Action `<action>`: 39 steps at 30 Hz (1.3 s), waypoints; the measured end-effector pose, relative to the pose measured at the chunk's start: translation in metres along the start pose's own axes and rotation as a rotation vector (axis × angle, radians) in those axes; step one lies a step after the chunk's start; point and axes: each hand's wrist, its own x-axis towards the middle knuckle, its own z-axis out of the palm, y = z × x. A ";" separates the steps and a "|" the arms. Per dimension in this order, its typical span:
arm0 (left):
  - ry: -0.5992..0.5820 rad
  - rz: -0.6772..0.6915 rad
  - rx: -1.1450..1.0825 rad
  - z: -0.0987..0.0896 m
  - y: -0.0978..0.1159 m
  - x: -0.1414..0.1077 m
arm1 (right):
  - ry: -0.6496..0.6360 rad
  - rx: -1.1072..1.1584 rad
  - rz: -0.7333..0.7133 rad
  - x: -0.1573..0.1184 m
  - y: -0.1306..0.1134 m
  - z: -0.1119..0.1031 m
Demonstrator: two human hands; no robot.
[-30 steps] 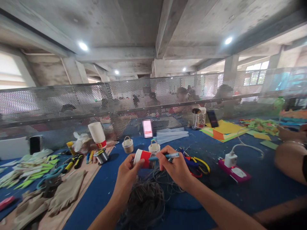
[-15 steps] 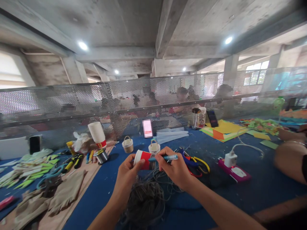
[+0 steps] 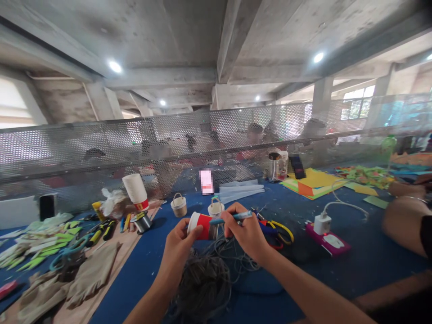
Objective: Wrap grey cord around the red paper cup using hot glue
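A red and white paper cup (image 3: 204,221) lies on its side in the grip of my left hand (image 3: 180,243), its rim facing left. My right hand (image 3: 243,230) is closed around a light blue pen (image 3: 239,216), whose left end reaches the cup's red side. Beneath both hands lies a tangled bundle of grey cord (image 3: 205,285). Just beyond the cup stand two small handled baskets, one at the left (image 3: 179,206) and one partly hidden behind my hands (image 3: 215,208).
Stacked paper cups (image 3: 135,190), a wire spool (image 3: 141,222) and gloves (image 3: 94,272) are at the left. Pliers (image 3: 281,231), a magenta power strip (image 3: 327,240) and coloured paper (image 3: 313,180) lie right. A person's arm (image 3: 405,225) rests at the far right. A perforated screen (image 3: 175,153) stands behind.
The pen's left end has shifted slightly left and up along the cup, with my right hand still around it. My left hand keeps its hold on the cup. The view has moved slightly.
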 end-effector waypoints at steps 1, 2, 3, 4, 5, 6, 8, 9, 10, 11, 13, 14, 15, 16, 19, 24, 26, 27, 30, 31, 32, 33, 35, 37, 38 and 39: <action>0.001 0.004 0.000 0.000 0.000 0.000 | -0.016 -0.023 -0.014 -0.001 0.000 0.000; 0.004 0.010 0.001 0.001 0.001 0.000 | -0.029 -0.047 -0.025 -0.002 0.000 0.000; 0.006 0.018 0.002 0.001 0.001 -0.001 | -0.035 -0.073 -0.037 -0.003 0.000 0.000; 0.008 0.024 0.003 0.001 0.001 -0.001 | -0.038 -0.100 -0.049 -0.004 0.000 0.000; 0.003 0.027 0.001 0.002 0.001 -0.002 | -0.039 -0.128 -0.059 -0.005 0.000 0.000; -0.002 0.028 -0.005 0.002 0.001 -0.002 | -0.041 -0.157 -0.070 -0.005 0.000 0.000; -0.022 0.015 -0.022 0.002 0.000 -0.002 | -0.053 -0.205 -0.095 -0.006 0.000 0.000; -0.028 0.005 -0.030 0.002 0.000 -0.002 | -0.063 -0.223 -0.107 -0.007 0.000 0.000; -0.030 -0.004 -0.037 0.002 -0.001 -0.002 | -0.069 -0.230 -0.117 -0.007 0.000 0.000; -0.024 -0.008 -0.045 0.002 -0.001 -0.002 | -0.071 -0.221 -0.117 -0.006 0.001 0.000; -0.011 -0.012 -0.060 0.002 -0.002 -0.001 | -0.040 -0.150 -0.076 -0.004 0.002 0.000; -0.002 -0.011 -0.064 0.002 -0.002 -0.001 | -0.009 -0.095 -0.040 -0.002 0.002 0.000; -0.001 -0.011 -0.063 0.002 -0.001 -0.001 | 0.026 -0.037 -0.004 -0.001 0.003 0.000; -0.002 -0.010 -0.059 0.002 -0.001 -0.002 | 0.054 0.015 0.025 0.001 0.004 -0.001; -0.006 -0.023 -0.052 0.003 0.000 -0.002 | 0.070 0.075 0.047 0.003 0.004 -0.001; 0.005 -0.013 -0.045 0.003 0.001 -0.002 | -0.017 -0.030 -0.016 -0.003 0.001 0.001; 0.003 -0.007 -0.036 0.003 0.001 -0.002 | -0.042 -0.093 -0.046 -0.006 0.001 0.001; -0.006 -0.012 -0.038 0.003 0.001 -0.003 | -0.049 -0.124 -0.060 -0.006 0.002 0.001; -0.028 -0.032 -0.064 0.002 -0.002 -0.003 | -0.049 -0.136 -0.071 -0.005 0.003 0.000; -0.025 -0.028 -0.070 0.001 -0.003 -0.002 | -0.036 -0.101 -0.052 -0.004 0.003 0.000; -0.024 -0.020 -0.072 0.001 -0.004 -0.001 | -0.016 -0.055 -0.027 -0.003 0.003 0.000; -0.023 -0.011 -0.071 0.000 -0.005 0.000 | 0.007 -0.009 -0.002 -0.001 0.003 0.000; -0.033 -0.005 -0.068 -0.002 -0.007 0.002 | 0.046 0.045 0.028 0.000 0.002 0.000; -0.042 -0.012 -0.071 -0.002 -0.008 0.003 | 0.050 0.035 0.020 0.001 0.001 -0.001; -0.038 -0.014 -0.074 -0.002 -0.009 0.004 | 0.043 0.017 0.006 0.000 0.001 0.000; -0.035 -0.013 -0.079 -0.002 -0.009 0.004 | 0.032 -0.003 -0.009 0.000 0.002 0.000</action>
